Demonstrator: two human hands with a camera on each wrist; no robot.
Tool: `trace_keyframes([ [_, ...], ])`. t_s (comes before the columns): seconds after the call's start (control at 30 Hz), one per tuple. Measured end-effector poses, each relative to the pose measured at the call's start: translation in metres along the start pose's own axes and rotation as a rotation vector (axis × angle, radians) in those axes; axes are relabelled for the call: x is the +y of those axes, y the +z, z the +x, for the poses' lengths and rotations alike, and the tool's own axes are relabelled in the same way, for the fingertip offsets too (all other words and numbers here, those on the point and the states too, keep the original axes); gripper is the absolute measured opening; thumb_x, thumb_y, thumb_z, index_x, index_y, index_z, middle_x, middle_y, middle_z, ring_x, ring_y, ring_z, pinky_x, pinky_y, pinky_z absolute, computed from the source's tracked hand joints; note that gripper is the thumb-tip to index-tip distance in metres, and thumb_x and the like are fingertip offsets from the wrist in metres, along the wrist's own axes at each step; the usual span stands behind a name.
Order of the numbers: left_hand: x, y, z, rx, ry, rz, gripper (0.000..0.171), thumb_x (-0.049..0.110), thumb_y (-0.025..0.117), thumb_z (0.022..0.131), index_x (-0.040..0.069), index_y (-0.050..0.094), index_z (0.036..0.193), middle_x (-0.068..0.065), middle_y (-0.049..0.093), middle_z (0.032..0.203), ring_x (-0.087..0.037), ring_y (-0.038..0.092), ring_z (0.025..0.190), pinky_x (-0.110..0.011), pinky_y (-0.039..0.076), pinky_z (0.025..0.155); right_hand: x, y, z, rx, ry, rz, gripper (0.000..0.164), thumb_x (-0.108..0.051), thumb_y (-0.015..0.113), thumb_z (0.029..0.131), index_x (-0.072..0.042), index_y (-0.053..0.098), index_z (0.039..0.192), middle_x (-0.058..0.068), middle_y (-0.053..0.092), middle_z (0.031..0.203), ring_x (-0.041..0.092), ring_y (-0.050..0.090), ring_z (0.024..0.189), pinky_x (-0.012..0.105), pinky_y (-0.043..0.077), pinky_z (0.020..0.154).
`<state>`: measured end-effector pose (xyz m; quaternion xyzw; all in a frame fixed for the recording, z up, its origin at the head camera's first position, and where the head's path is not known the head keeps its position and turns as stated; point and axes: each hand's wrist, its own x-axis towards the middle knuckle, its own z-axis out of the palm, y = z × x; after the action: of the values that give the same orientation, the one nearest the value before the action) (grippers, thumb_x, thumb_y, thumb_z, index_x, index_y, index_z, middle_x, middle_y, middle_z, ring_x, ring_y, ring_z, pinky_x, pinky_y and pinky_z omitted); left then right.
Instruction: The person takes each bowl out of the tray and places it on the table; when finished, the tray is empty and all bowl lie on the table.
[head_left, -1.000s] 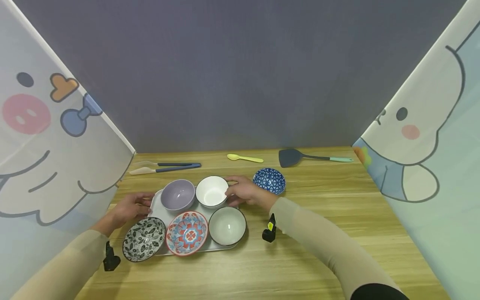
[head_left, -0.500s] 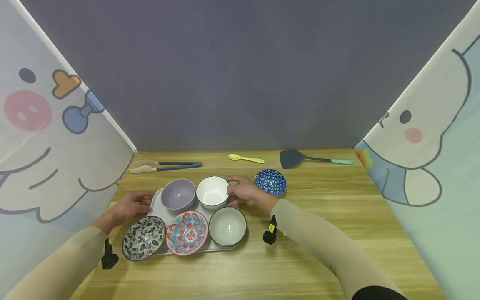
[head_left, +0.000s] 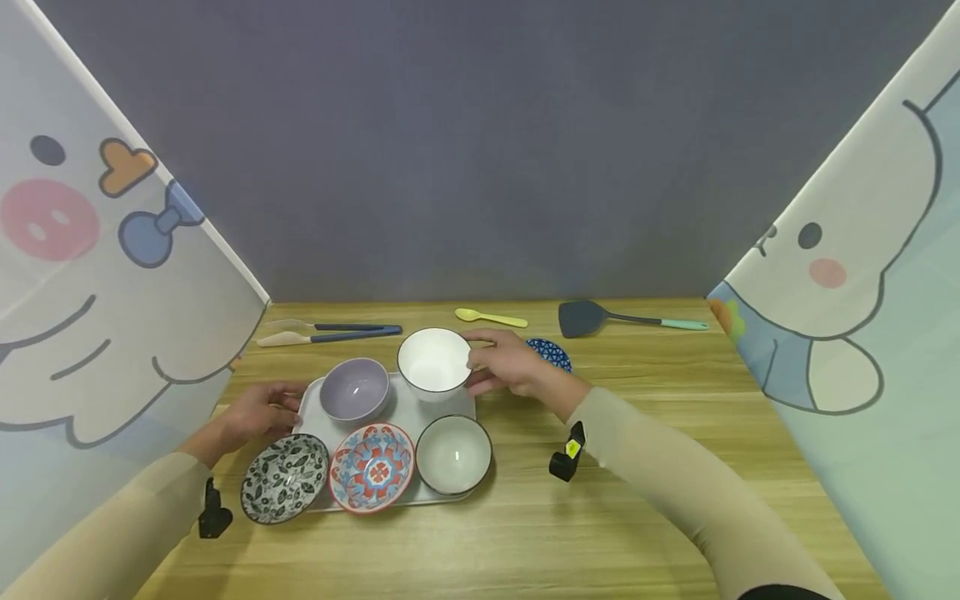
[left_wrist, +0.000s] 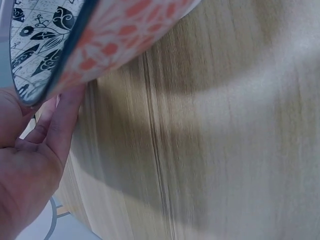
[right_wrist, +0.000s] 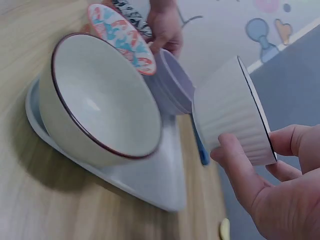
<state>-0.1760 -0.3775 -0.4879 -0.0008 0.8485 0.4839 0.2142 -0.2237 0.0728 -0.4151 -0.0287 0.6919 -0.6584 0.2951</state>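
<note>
My right hand (head_left: 510, 364) pinches the rim and side of a white bowl (head_left: 435, 358) with a dark rim. In the right wrist view this ribbed white bowl (right_wrist: 232, 110) is tilted and held above the white tray (head_left: 408, 417). At the tray's left end, my left hand (head_left: 258, 417) grips its edge; the fingertips are partly hidden. In the left wrist view, the left hand (left_wrist: 35, 155) sits beside a black-and-white leaf-patterned bowl (left_wrist: 45, 40). Also on the tray are a purple bowl (head_left: 355, 390), a red-and-blue patterned bowl (head_left: 372, 468) and a cream bowl (head_left: 454, 455).
A blue patterned bowl (head_left: 551, 353) stands right of the tray, partly behind my right hand. Along the back of the wooden table (head_left: 615, 517) lie tongs (head_left: 352, 333), a yellow spoon (head_left: 491, 317) and a spatula (head_left: 585, 318). Walls rise at the back and both sides.
My right hand has raised the white bowl off the tray and moved it slightly right and back. It now covers part of the blue bowl. The left hand has stayed at the tray's edge.
</note>
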Motion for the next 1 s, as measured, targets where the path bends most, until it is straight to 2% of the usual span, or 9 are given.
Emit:
trace_keyframes([
  [0.17, 0.000, 0.000, 0.000, -0.008, 0.000, 0.004, 0.068, -0.003, 0.071, 0.090, -0.015, 0.037, 0.148, -0.028, 0.058, 0.118, -0.024, 0.066, 0.094, -0.036, 0.063, 0.078, -0.008, -0.025, -0.018, 0.011, -0.019, -0.009, 0.064, -0.002, 0.057, 0.091, -0.014, 0.047, 0.153, 0.027, 0.062, 0.128, 0.034, 0.075, 0.090, 0.044, 0.064, 0.081],
  [0.37, 0.002, -0.001, 0.002, -0.011, 0.007, 0.021, 0.067, -0.004, 0.071, 0.089, -0.016, 0.039, 0.146, -0.029, 0.058, 0.116, -0.024, 0.067, 0.092, -0.036, 0.063, 0.074, -0.010, -0.067, -0.038, 0.069, -0.029, -0.002, 0.067, -0.003, 0.057, 0.093, -0.013, 0.041, 0.157, 0.032, 0.057, 0.133, 0.029, 0.075, 0.087, 0.041, 0.064, 0.081],
  [0.53, 0.005, -0.001, 0.004, 0.000, 0.002, 0.045, 0.066, -0.004, 0.072, 0.087, -0.016, 0.041, 0.145, -0.027, 0.059, 0.113, -0.024, 0.067, 0.088, -0.036, 0.063, 0.072, -0.010, -0.103, -0.059, 0.099, -0.025, 0.035, 0.070, -0.003, 0.053, 0.097, -0.013, 0.030, 0.162, 0.036, 0.044, 0.145, 0.027, 0.074, 0.091, 0.038, 0.063, 0.084],
  [0.77, 0.007, -0.001, 0.005, -0.001, -0.003, 0.039, 0.067, -0.004, 0.072, 0.088, -0.016, 0.041, 0.145, -0.027, 0.060, 0.112, -0.024, 0.068, 0.088, -0.037, 0.063, 0.072, -0.001, -0.149, -0.087, 0.168, -0.031, 0.086, 0.073, -0.001, 0.050, 0.099, -0.011, 0.020, 0.165, 0.036, 0.029, 0.154, 0.026, 0.074, 0.095, 0.044, 0.059, 0.094],
  [1.0, 0.008, -0.001, 0.003, 0.011, -0.002, 0.053, 0.066, -0.005, 0.072, 0.087, -0.016, 0.042, 0.144, -0.027, 0.060, 0.111, -0.024, 0.068, 0.087, -0.036, 0.063, 0.070, 0.015, -0.180, -0.107, 0.214, -0.041, 0.045, 0.071, -0.003, 0.047, 0.102, -0.008, 0.015, 0.165, 0.035, 0.018, 0.159, 0.022, 0.073, 0.096, 0.037, 0.060, 0.092],
])
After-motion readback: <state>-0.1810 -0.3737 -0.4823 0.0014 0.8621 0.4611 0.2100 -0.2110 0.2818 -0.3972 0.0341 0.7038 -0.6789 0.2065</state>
